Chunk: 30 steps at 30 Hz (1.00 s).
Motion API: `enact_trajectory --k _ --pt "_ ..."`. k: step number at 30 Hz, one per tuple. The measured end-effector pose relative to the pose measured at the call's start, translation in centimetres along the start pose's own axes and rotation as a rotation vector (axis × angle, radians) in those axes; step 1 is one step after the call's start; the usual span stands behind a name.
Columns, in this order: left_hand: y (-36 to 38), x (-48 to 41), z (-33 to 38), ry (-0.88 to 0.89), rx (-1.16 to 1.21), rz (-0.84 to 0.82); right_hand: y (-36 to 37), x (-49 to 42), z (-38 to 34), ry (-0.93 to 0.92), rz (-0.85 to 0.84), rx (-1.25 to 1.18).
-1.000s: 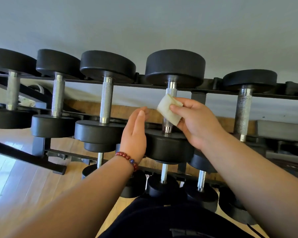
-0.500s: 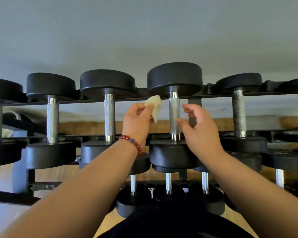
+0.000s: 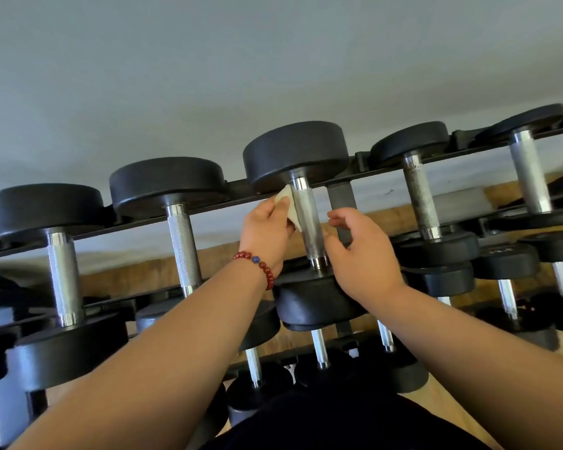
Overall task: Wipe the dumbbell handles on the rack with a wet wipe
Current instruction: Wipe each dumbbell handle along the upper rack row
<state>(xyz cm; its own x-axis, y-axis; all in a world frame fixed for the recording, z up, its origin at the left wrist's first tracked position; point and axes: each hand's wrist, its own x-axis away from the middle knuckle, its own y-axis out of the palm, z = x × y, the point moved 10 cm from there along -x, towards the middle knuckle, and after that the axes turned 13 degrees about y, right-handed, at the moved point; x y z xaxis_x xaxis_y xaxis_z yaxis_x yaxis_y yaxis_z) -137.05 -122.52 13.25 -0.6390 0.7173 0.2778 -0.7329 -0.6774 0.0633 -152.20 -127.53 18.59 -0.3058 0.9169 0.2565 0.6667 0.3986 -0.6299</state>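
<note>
Left hand (image 3: pixel 267 228) grip pinches the wipe (image 3: pixel 291 211) against the handle (image 3: pixel 307 219); right hand (image 3: pixel 361 254) just beside it, grip loose, empty.

Soft, even daylight, moderately bright; the grey wall (image 3: pixel 273 53) shows no hard shadows. Small glints sit on the chrome handles (image 3: pixel 307 222). Wide-angle distortion bends and tilts the rack (image 3: pixel 238 190). The left edge and lower corners look smeared and bluish.

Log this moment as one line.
left hand: pinches wet wipe against dumbbell handle | right hand: empty, beside handle
</note>
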Motion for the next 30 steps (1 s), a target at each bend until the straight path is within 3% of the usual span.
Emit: enact_trajectory --k 15,21,27,30 --pt "0.4 -1.1 1.1 0.039 -0.187 -0.017 0.2 -0.1 0.3 0.020 -0.011 0.017" --pt "-0.5 0.9 0.0 0.079 -0.103 -0.048 0.2 -0.1 0.1 0.007 -0.006 0.032" --pt "0.3 -1.6 -0.5 -0.062 -0.054 0.063 0.0 0.0 0.3 0.014 0.004 -0.004" --pt "0.2 -0.6 -1.0 -0.074 -0.012 0.008 0.0 0.0 0.2 0.006 0.005 -0.007"
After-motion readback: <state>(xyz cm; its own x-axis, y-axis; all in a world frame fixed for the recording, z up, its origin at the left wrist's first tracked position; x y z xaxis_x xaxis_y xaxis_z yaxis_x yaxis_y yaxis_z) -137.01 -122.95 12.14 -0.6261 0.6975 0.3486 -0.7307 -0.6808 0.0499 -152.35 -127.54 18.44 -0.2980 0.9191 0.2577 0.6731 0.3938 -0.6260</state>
